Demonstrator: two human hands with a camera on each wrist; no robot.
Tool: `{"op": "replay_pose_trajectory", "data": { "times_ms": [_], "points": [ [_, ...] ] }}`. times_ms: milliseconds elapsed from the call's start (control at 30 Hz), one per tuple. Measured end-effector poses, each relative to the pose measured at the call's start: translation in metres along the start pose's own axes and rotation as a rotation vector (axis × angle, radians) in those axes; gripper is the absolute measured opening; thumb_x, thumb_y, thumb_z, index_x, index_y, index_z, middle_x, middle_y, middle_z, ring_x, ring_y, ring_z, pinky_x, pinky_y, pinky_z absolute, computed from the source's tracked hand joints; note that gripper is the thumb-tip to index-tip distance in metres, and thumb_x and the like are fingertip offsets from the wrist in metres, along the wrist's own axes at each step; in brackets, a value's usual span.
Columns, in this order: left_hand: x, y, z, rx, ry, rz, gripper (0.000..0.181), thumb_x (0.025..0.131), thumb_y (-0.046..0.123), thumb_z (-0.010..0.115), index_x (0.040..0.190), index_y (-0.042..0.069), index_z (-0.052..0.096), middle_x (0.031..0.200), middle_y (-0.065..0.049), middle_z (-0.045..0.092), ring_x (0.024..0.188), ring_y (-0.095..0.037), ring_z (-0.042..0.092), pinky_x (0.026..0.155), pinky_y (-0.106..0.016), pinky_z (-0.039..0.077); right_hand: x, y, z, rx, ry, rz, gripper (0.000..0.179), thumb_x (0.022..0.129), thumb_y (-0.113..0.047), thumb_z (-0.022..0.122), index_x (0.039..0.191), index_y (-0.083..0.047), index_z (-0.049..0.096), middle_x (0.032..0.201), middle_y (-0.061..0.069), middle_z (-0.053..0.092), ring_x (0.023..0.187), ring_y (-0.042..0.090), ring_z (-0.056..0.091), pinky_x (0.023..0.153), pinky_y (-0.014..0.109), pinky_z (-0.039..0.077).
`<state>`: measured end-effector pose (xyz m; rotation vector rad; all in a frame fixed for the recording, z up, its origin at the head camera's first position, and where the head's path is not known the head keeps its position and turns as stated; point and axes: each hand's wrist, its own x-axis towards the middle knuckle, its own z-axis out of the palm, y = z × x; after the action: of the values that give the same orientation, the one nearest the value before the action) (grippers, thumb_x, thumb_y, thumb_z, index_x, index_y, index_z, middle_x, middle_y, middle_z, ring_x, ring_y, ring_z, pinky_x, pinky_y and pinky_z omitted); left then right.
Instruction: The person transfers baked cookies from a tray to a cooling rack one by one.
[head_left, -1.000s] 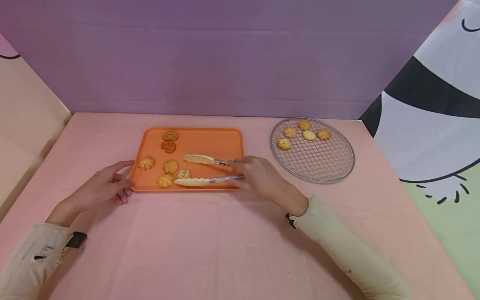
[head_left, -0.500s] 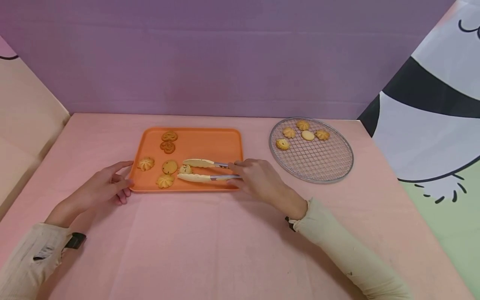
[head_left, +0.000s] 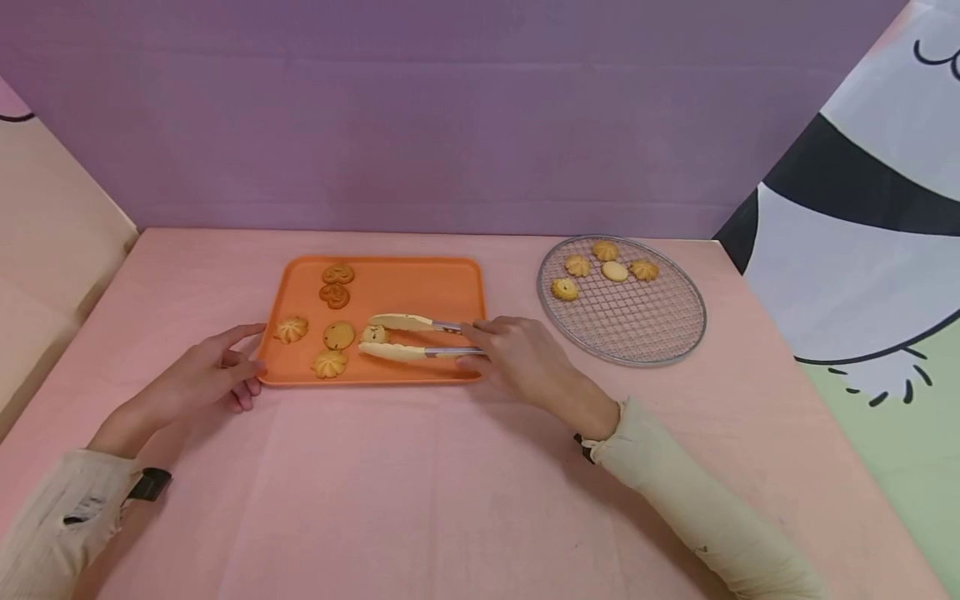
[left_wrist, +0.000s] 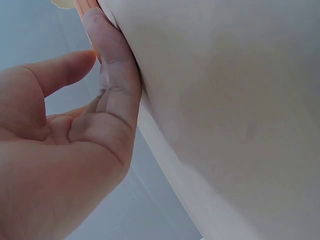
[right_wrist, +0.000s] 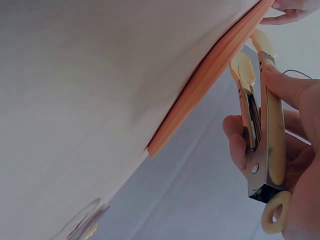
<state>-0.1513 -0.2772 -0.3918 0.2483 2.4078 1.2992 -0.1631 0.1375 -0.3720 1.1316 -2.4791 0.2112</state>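
My left hand (head_left: 198,371) holds the left front corner of an orange tray (head_left: 420,283), thumb and index finger at its rim. In my right hand (head_left: 525,358) is a pair of tongs (right_wrist: 265,135), metal with cream scalloped tips. The tips reach over the tray from the right, on either side of a small pale cookie with dark specks (head_left: 374,334). Whether both tips touch it is hard to tell. Close by on the tray lie a round speckled cookie (head_left: 339,336) and a swirled cookie (head_left: 329,363).
Another swirled cookie (head_left: 291,329) and two pretzel-shaped cookies (head_left: 335,295) lie on the tray's left side. A round wire rack (head_left: 637,325) at the right carries several cookies (head_left: 615,272). A purple wall (head_left: 450,125) rises behind the pink-covered table (head_left: 375,483).
The tongs' arms have moved closer together around the small speckled cookie, which has shifted slightly back and right, away from the swirled cookie. My left hand stays at the tray corner.
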Motion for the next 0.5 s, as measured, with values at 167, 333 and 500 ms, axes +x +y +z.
{"op": "replay_pose_trajectory", "data": {
  "times_ms": [167, 333, 500],
  "points": [
    [0.0, 0.001, 0.0, 0.015, 0.001, 0.006, 0.068, 0.101, 0.007, 0.056, 0.155, -0.004, 0.017, 0.08, -0.012, 0.064, 0.063, -0.02, 0.064, 0.061, -0.032, 0.059, -0.003, 0.004, -0.005, 0.005, 0.004, 0.02, 0.04, 0.085, -0.03, 0.08, 0.112, -0.001, 0.074, 0.103, 0.011, 0.075, 0.083, 0.023, 0.072, 0.071, 0.036, 0.059],
    [0.0, -0.001, -0.001, 0.005, -0.005, 0.011, 0.068, 0.1, 0.004, 0.055, 0.155, -0.005, 0.016, 0.08, -0.012, 0.064, 0.064, -0.021, 0.064, 0.061, -0.032, 0.06, -0.006, 0.008, -0.01, 0.002, 0.01, 0.018, 0.04, 0.085, -0.029, 0.08, 0.112, 0.0, 0.073, 0.096, 0.009, 0.074, 0.078, 0.022, 0.07, 0.068, 0.036, 0.058],
    [0.0, -0.003, -0.001, 0.002, -0.007, 0.013, 0.068, 0.1, 0.002, 0.054, 0.155, -0.005, 0.015, 0.08, -0.012, 0.064, 0.065, -0.021, 0.064, 0.062, -0.032, 0.06, -0.011, 0.011, -0.014, -0.006, 0.029, 0.013, 0.038, 0.085, -0.029, 0.08, 0.111, -0.001, 0.074, 0.091, 0.007, 0.072, 0.073, 0.021, 0.068, 0.063, 0.035, 0.056]
  ]
}}
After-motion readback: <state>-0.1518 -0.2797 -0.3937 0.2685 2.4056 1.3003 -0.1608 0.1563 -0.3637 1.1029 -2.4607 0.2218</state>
